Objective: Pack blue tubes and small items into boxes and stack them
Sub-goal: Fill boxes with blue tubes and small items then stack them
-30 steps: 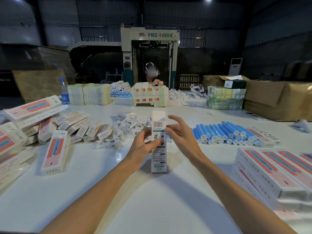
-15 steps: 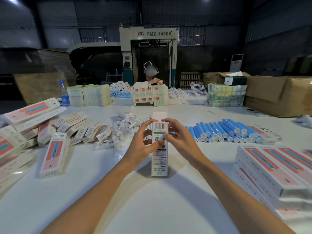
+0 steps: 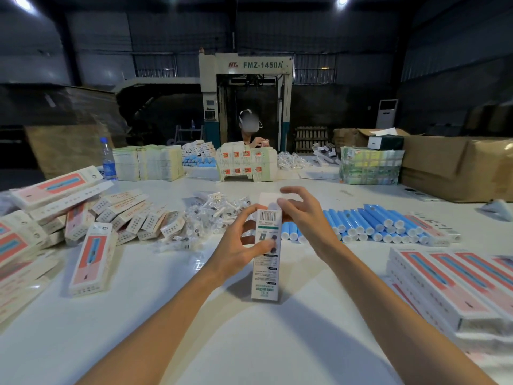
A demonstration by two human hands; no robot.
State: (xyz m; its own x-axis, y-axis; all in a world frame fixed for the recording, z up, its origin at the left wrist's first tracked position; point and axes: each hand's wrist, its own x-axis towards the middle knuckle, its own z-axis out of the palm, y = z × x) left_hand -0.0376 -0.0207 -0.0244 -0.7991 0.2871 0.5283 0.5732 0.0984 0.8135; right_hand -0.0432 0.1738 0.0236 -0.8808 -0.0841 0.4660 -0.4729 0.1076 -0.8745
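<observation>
Upright at centre front on the white table (image 3: 249,343) stands a tall white printed cardboard box (image 3: 266,262); the left hand (image 3: 237,244) grips its side, thumb across the face; the right hand (image 3: 304,216) arches over the raised top flap, fingertips touching, pinch or not I cannot tell; blue plastic tubes (image 3: 369,223) lie just right.

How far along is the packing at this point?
Done: closed boxes stacked at right. In hand: left hand grips an upright box, right hand pinches its open top flap. Remaining: loose blue tubes, a small-items pile and the box heap at left, apparently unfilled.
</observation>
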